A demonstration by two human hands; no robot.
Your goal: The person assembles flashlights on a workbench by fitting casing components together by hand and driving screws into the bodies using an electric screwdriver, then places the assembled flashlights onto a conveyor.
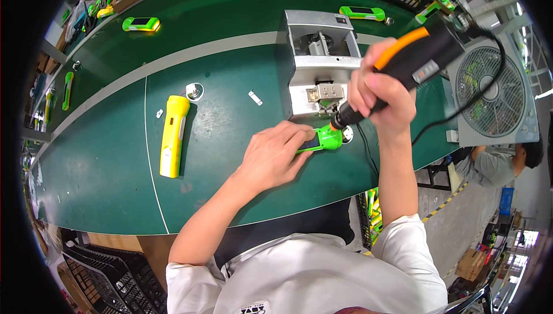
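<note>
My left hand [277, 155] is closed over the body of a green flashlight [329, 139], pressing it on the green bench. In my right hand [387, 87] is a black electric screwdriver [423, 60] with an orange stripe, its tip angled down onto the flashlight's head. A silver reflector [347, 134] lies against the flashlight's head end. Behind my hands stands a metal screw feeder [320, 63]. To the left lies a yellow flashlight [174, 136], with another silver reflector [194, 91] beside its head. My left palm hides much of the green flashlight.
A conveyor belt [224, 17] runs behind the bench, carrying several green flashlights, one [141, 24] at the back left. A white fan [489, 89] stands at right, near the screwdriver's hanging cable [449, 119]. A small white part [255, 98] lies mid-bench. Black crates [112, 279] sit lower left.
</note>
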